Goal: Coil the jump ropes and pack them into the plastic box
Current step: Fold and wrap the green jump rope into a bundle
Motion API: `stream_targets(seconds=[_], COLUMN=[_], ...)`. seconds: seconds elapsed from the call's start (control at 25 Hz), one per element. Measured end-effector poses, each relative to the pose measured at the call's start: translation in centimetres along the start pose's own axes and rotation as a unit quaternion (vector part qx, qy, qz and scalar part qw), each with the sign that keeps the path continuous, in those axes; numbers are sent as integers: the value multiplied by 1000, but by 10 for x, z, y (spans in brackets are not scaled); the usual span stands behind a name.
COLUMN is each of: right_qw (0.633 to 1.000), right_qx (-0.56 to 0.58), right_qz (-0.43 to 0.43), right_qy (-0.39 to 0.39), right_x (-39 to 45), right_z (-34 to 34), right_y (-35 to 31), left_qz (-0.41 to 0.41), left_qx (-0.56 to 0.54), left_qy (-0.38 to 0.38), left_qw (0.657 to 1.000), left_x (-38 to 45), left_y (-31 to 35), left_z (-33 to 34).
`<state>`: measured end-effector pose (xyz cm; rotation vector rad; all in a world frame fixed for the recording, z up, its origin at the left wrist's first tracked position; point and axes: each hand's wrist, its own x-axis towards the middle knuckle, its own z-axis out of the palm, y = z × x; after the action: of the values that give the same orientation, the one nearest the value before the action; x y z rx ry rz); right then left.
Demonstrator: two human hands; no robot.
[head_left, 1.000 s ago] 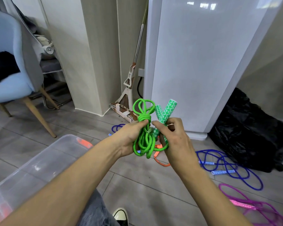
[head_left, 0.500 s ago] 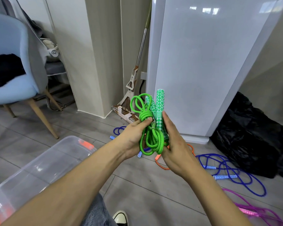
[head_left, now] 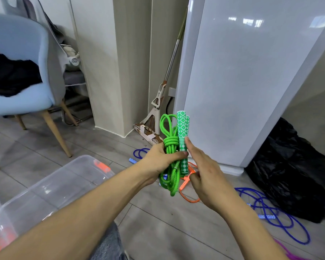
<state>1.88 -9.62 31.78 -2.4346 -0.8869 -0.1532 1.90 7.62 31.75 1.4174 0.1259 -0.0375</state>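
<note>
My left hand (head_left: 160, 160) grips a coiled green jump rope (head_left: 170, 147) with both patterned green handles (head_left: 182, 128) held upright against the bundle. Beside the handles on the right is my right hand (head_left: 204, 175), fingers flat and apart, holding nothing. The clear plastic box (head_left: 51, 188) with orange latches stands on the floor at lower left. On the floor lie an orange rope (head_left: 188, 182) under my hands, a blue rope (head_left: 139, 154) behind them, another blue rope (head_left: 274, 218) to the right and a purple rope (head_left: 287, 252) at the bottom right.
A light blue chair (head_left: 21, 76) with wooden legs stands at the left. A mop (head_left: 158, 102) leans in the corner beside a tall white appliance (head_left: 242, 72). A black bag (head_left: 293, 171) lies on the floor at the right. My knee (head_left: 107, 244) shows at the bottom.
The two handles were brought together upright against the coil. My right hand let go of them and opened, drawing slightly back to the right. The left hand keeps the bundle.
</note>
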Motion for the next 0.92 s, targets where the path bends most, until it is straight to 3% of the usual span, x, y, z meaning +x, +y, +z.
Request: stream_targets(seconds=[0.12, 0.24, 0.32, 0.4, 0.44, 0.52, 0.6, 0.92], right_qw=[999, 980, 950, 926, 918, 910, 909, 919], right_qx=[4, -131, -237, -318, -339, -357, -350, -237], right_qz=[4, -54, -121, -176, -195, -211, -222, -304], right_qy=[36, 141, 164, 101, 61, 2, -31, -83], right_x=[9, 24, 37, 53, 61, 74, 82, 130], right_z=[9, 6, 3, 12, 24, 58, 97, 254], right_y=[-6, -17, -28, -39, -42, -46, -51, -91], left_qz=[8, 69, 99, 114, 128, 162, 163, -24], left_qx=[75, 239, 447, 643, 698, 747, 757, 750], left_qy=[45, 54, 54, 69, 77, 95, 119, 185], left_qw=[996, 967, 887, 754, 700, 637, 621, 634], left_x=[2, -1, -7, -17, -22, -33, -44, -68], left_y=[3, 11, 15, 10, 1, -22, -49, -125], left_z=[-11, -35, -57, -77, -87, -104, -127, -242])
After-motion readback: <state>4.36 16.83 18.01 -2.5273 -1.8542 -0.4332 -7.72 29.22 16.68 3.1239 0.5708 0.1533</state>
